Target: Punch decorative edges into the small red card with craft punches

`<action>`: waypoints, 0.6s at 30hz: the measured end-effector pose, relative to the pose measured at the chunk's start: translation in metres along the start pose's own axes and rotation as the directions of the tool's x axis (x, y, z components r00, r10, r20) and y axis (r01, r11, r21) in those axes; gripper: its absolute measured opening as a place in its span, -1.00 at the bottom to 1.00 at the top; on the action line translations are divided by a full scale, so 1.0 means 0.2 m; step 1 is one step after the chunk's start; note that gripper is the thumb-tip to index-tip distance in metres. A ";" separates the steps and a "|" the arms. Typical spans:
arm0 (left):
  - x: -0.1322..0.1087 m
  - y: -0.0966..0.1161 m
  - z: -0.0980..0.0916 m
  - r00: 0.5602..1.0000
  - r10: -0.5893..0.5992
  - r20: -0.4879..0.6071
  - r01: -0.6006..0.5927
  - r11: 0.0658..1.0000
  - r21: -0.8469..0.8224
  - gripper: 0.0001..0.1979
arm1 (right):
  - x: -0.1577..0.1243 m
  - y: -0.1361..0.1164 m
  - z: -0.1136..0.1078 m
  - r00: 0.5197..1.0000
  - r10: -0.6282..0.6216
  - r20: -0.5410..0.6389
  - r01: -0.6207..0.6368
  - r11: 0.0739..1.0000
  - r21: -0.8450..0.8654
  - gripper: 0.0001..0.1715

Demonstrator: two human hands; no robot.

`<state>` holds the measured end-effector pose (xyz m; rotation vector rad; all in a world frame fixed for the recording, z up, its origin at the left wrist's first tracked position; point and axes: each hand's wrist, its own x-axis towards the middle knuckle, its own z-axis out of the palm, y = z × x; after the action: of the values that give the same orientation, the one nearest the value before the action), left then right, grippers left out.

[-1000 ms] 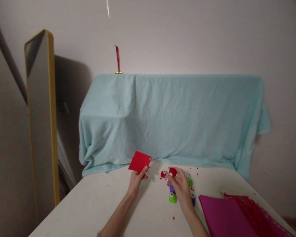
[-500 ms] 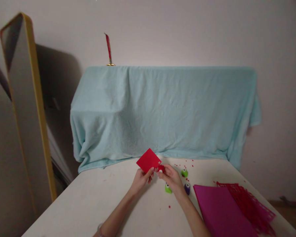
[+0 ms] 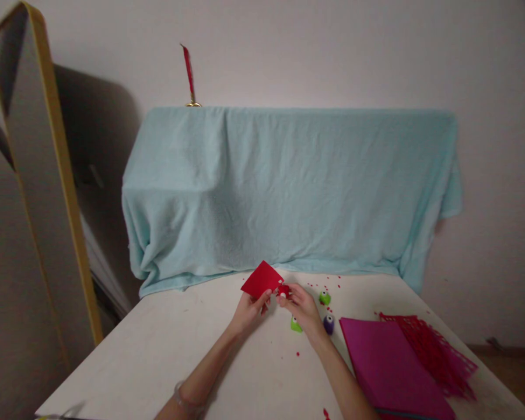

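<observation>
My left hand (image 3: 248,310) pinches a square of red paper (image 3: 261,280) by its lower edge, holding it above the table. Small cut-outs show at the paper's right corner. In my right hand (image 3: 303,306) is a small red paper punch (image 3: 283,291) with a white spot, gripped between thumb and fingers at that corner. Close to the right hand stand a green punch (image 3: 324,297), a second green punch (image 3: 296,324) partly behind the hand, and a purple punch (image 3: 329,324), all with eye-like tops.
Magenta sheets (image 3: 387,364) lie at the right of the white table (image 3: 157,361), beside red paper full of punched holes (image 3: 435,350). Tiny red paper bits (image 3: 298,354) are scattered about. A light blue cloth (image 3: 289,186) hangs behind; a gold-framed mirror (image 3: 55,146) leans at left.
The view has tipped down slightly, so everything sits higher and a red scrap shows at the bottom edge. Both hands keep their hold on the red paper and the red punch.
</observation>
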<state>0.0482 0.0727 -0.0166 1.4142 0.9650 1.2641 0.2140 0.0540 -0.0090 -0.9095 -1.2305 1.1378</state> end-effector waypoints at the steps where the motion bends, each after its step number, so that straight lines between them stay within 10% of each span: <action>1: 0.00 0.00 0.00 1.000 -0.005 0.000 0.005 1.000 -0.007 -0.54 | 0.00 0.00 0.00 1.000 -0.004 -0.002 0.004 1.000 -0.007 -0.50; 18: 0.00 -0.04 0.01 1.000 -0.028 0.010 0.028 0.999 0.034 -0.54 | -0.01 -0.02 0.02 1.000 0.014 0.011 -0.013 0.999 -0.041 -0.54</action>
<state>0.0510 0.0735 -0.0244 1.4270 1.0000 1.2239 0.2101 0.0517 -0.0049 -0.9442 -1.2622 1.1336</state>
